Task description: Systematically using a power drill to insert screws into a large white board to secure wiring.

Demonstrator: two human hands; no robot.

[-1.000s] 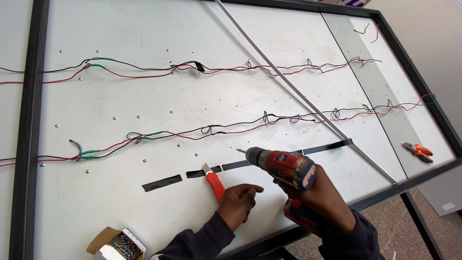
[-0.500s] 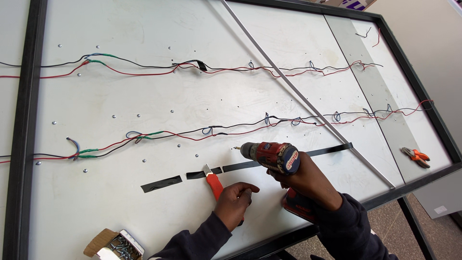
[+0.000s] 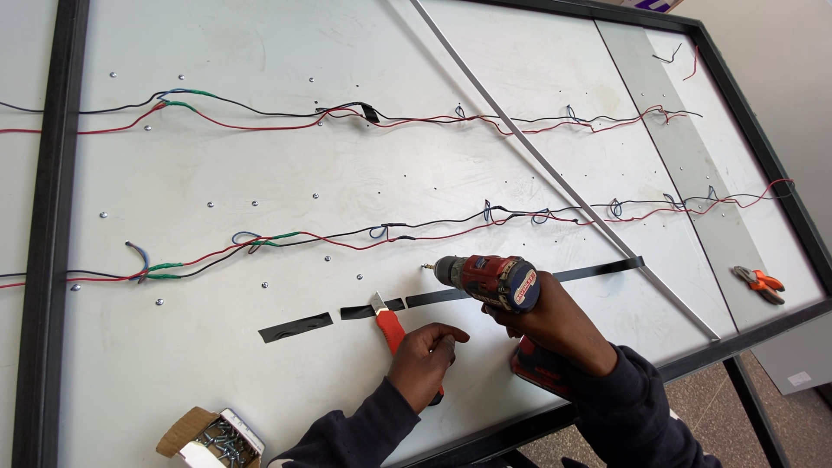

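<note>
A red cordless drill [image 3: 490, 282] is gripped in the right hand [image 3: 555, 316], bit at the white panel [image 3: 260, 173]. The left hand [image 3: 425, 360] is curled loosely over an orange utility knife [image 3: 387, 322] on black tape [image 3: 451, 296]; a slipping bit could easily nick those fingers.

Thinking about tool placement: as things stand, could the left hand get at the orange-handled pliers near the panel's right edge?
Probably not easily. The left hand rests by the red utility knife, and the right hand with the red drill lies between it and the distant pliers.
</note>
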